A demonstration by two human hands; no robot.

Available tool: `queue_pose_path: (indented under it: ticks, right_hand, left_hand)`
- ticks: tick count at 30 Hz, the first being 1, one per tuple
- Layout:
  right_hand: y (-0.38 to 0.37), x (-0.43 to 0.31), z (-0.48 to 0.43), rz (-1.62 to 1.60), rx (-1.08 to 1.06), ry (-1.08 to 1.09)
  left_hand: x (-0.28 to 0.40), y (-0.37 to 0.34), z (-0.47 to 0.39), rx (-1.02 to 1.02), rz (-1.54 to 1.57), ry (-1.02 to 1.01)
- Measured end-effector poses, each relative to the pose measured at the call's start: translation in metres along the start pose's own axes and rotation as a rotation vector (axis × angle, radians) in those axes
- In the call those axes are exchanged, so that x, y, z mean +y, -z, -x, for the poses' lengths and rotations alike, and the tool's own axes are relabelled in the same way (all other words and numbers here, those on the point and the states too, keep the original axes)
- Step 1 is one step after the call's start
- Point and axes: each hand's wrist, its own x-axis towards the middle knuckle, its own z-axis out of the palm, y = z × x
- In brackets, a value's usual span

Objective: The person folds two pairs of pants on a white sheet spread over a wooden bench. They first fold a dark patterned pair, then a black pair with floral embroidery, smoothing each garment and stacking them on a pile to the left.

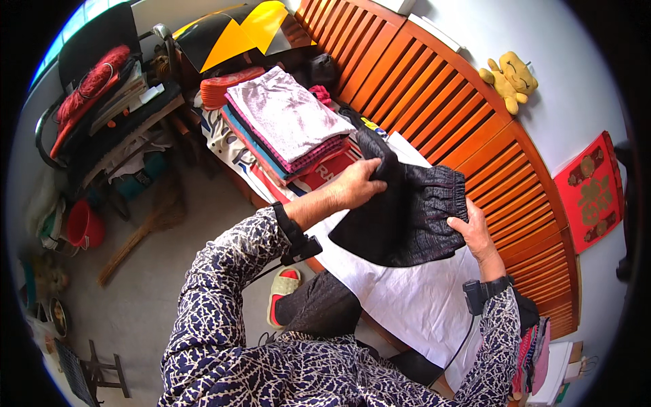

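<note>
Dark grey elastic-waist trousers point(427, 219) lie partly raised over a white cloth point(407, 295) on a wooden bench. My right hand point(478, 234) grips their gathered waistband, thumb on top. My left hand point(358, 185) is at the other part of the dark fabric, its fingers bent; whether they pinch the cloth is not clear. Beyond my left hand stands a stack of folded clothes, with a pale mottled garment point(285, 112) on top and pink checked, blue and red layers beneath.
The slatted wooden backrest point(457, 117) curves behind the clothes. A chair point(96, 25) piled with things stands at upper left, near a straw broom point(147, 234) and red bucket point(85, 224) on the floor. Folded textiles point(531, 356) lie at lower right.
</note>
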Motion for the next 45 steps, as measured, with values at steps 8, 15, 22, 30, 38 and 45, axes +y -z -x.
queue_pose_path:
  ticks: [8, 15, 22, 30, 38, 45]
  right_hand:
    - [-0.037, 0.015, -0.048, -0.209, 0.100, 0.113]
    - [-0.053, 0.009, -0.062, -0.277, 0.009, 0.080]
    - [-0.064, 0.027, -0.062, -0.335, -0.097, -0.080]
    - [-0.041, 0.027, -0.066, -0.518, 0.186, 0.105]
    - [-0.066, 0.078, -0.035, -0.417, -0.046, -0.124]
    - [-0.076, 0.109, -0.019, -0.394, -0.122, -0.254]
  left_hand:
    - [0.017, 0.095, -0.035, 0.262, -0.450, -0.057]
    - [0.018, 0.136, -0.038, 0.220, -0.380, 0.038]
    - [0.023, 0.125, -0.051, 0.131, -0.547, 0.138]
    - [0.028, 0.205, -0.122, 1.021, 0.301, -0.434]
    - [-0.056, 0.225, -0.054, 1.315, -0.057, 0.411]
    - [-0.050, 0.233, -0.043, 1.202, -0.038, 0.451]
